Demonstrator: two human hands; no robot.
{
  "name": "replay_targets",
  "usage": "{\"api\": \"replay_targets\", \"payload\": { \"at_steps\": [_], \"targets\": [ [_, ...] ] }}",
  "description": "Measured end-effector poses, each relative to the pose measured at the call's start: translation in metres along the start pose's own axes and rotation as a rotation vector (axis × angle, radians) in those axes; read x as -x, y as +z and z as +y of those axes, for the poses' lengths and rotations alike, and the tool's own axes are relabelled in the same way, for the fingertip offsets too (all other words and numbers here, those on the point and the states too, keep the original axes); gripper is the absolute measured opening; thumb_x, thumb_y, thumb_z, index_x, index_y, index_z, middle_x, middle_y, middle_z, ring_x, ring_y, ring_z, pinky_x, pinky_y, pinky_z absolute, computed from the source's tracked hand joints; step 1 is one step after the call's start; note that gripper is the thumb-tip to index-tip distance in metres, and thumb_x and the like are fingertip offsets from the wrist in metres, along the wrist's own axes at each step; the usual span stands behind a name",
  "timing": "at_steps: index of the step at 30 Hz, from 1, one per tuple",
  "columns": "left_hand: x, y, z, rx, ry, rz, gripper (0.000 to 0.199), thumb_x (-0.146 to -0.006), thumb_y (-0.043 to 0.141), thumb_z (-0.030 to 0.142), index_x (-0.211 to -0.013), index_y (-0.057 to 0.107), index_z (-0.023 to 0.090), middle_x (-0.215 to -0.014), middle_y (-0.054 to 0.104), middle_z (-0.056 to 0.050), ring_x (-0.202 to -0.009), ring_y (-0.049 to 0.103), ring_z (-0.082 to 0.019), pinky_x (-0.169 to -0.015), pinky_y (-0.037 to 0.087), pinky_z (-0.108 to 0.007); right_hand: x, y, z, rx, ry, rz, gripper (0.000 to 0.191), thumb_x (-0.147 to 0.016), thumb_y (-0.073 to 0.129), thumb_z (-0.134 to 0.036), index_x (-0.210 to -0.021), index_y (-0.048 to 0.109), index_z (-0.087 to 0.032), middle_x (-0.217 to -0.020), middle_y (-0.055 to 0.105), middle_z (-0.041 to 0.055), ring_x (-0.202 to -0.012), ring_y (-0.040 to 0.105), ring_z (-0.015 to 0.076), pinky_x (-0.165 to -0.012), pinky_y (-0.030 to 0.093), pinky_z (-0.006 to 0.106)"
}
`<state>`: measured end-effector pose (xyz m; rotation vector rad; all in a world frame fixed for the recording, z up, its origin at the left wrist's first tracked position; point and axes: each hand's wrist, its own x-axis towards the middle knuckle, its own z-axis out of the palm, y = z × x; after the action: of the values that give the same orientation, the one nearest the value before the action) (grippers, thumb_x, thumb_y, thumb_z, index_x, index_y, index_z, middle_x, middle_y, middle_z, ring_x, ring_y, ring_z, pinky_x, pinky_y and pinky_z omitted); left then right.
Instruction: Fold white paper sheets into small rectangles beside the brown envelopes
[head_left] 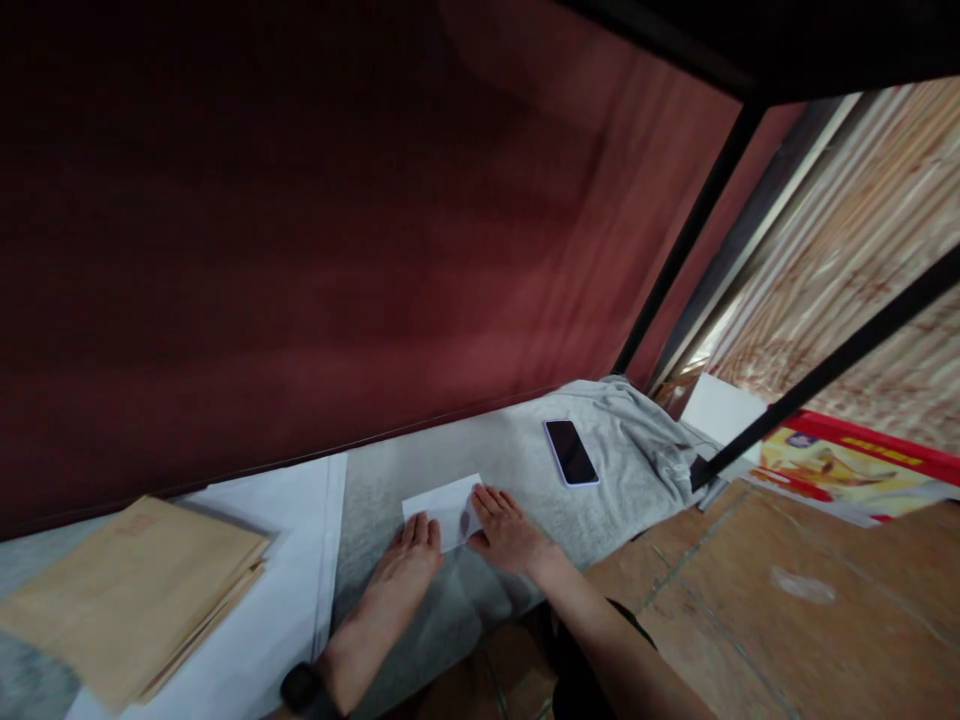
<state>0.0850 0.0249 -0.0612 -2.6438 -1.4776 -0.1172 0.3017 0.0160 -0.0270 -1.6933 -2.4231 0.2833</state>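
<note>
A small white sheet of paper (pixel 450 502) lies flat on the grey cloth (pixel 390 470) covering the surface before me. My left hand (pixel 409 555) rests on its lower left part, fingers stretched out and flat. Across from it, my right hand (pixel 504 525) presses on the right edge with extended fingers. Neither hand grips anything. A phone (pixel 572 453) with a dark screen and a pale purple rim lies to the right, apart from my right hand.
Brown envelopes (pixel 142 590) are stacked at the left on large white sheets (pixel 300 530). A dark red panel (pixel 337 280) rises behind the cloth. Black frame bars (pixel 690 240) stand at the right, near a colourful printed box (pixel 840 465) on the tiled floor (pixel 750 590).
</note>
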Motion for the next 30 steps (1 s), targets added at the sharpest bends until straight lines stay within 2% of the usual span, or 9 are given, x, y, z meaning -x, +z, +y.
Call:
{"api": "replay_targets", "payload": {
  "at_steps": [4, 8, 11, 14, 19, 24, 27, 30],
  "targets": [
    [0.004, -0.001, 0.005, -0.041, -0.006, 0.007, 0.058, -0.082, 0.033, -0.001, -0.13, 0.064, 0.01, -0.135, 0.063, -0.024, -0.126, 0.061, -0.032, -0.099, 0.055, -0.048, -0.007, -0.006, -0.017, 0.036, 0.058, -0.059, 0.066, -0.091, 0.058, -0.032, -0.148, 0.044, -0.003, -0.157, 0.033, 0.0239, -0.144, 0.039, 0.0368, -0.116, 0.035, 0.054],
    [0.013, -0.003, 0.003, 0.009, -0.016, 0.089, 0.063, -0.082, 0.033, -0.002, -0.135, 0.061, 0.017, -0.139, 0.062, -0.019, -0.128, 0.06, -0.029, -0.101, 0.054, -0.048, -0.007, -0.007, -0.028, 0.043, 0.085, -0.069, 0.07, -0.09, 0.056, -0.032, -0.149, 0.041, 0.002, -0.158, 0.03, 0.0267, -0.146, 0.035, 0.0391, -0.117, 0.033, 0.057],
    [0.018, -0.004, -0.002, 0.096, -0.074, 0.165, 0.054, -0.087, 0.038, 0.006, -0.133, 0.062, 0.019, -0.139, 0.063, -0.014, -0.125, 0.062, -0.028, -0.101, 0.053, -0.048, -0.003, -0.002, -0.028, 0.027, 0.095, -0.029, 0.068, -0.091, 0.054, -0.032, -0.149, 0.041, 0.002, -0.158, 0.029, 0.0255, -0.147, 0.033, 0.0386, -0.118, 0.031, 0.057],
    [0.02, -0.003, -0.008, 0.198, -0.123, 0.261, 0.046, -0.091, 0.04, 0.016, -0.131, 0.064, 0.017, -0.138, 0.064, -0.011, -0.122, 0.064, -0.025, -0.102, 0.053, -0.044, 0.005, 0.005, -0.025, -0.01, 0.079, 0.053, 0.068, -0.092, 0.054, -0.036, -0.15, 0.041, -0.002, -0.16, 0.029, 0.0228, -0.148, 0.031, 0.0369, -0.12, 0.028, 0.055],
    [0.016, 0.001, -0.017, 0.339, -0.139, 0.354, 0.042, -0.09, 0.042, 0.019, -0.121, 0.07, 0.019, -0.13, 0.07, -0.009, -0.118, 0.066, -0.023, -0.101, 0.055, -0.041, 0.015, 0.007, -0.017, -0.115, 0.039, 0.168, 0.062, -0.094, 0.053, -0.038, -0.15, 0.044, -0.012, -0.158, 0.039, 0.014, -0.148, 0.035, 0.0275, -0.124, 0.023, 0.048],
    [0.014, -0.003, -0.019, 0.44, -0.148, 0.382, 0.039, -0.092, 0.041, 0.02, -0.114, 0.073, 0.023, -0.123, 0.074, -0.006, -0.114, 0.068, -0.022, -0.099, 0.057, -0.041, 0.017, 0.007, -0.016, -0.162, 0.043, 0.23, 0.058, -0.092, 0.058, -0.035, -0.146, 0.05, -0.015, -0.153, 0.048, 0.011, -0.144, 0.041, 0.0242, -0.123, 0.028, 0.046],
    [0.016, -0.01, -0.016, 0.479, -0.161, 0.399, 0.036, -0.094, 0.041, 0.023, -0.111, 0.073, 0.024, -0.119, 0.075, -0.005, -0.112, 0.069, -0.021, -0.097, 0.058, -0.039, 0.017, 0.01, -0.015, -0.193, 0.076, 0.305, 0.054, -0.088, 0.059, -0.02, -0.142, 0.054, -0.017, -0.145, 0.058, 0.01, -0.138, 0.049, 0.0225, -0.119, 0.036, 0.045],
    [0.02, -0.018, -0.012, 0.518, -0.169, 0.447, 0.033, -0.097, 0.042, 0.03, -0.108, 0.073, 0.024, -0.113, 0.076, -0.005, -0.107, 0.07, -0.021, -0.094, 0.058, -0.039, 0.016, 0.013, -0.012, -0.298, 0.156, 0.429, 0.043, -0.087, 0.05, -0.007, -0.123, 0.067, -0.019, -0.13, 0.068, 0.0089, -0.125, 0.061, 0.021, -0.11, 0.047, 0.039]
  ]
}}
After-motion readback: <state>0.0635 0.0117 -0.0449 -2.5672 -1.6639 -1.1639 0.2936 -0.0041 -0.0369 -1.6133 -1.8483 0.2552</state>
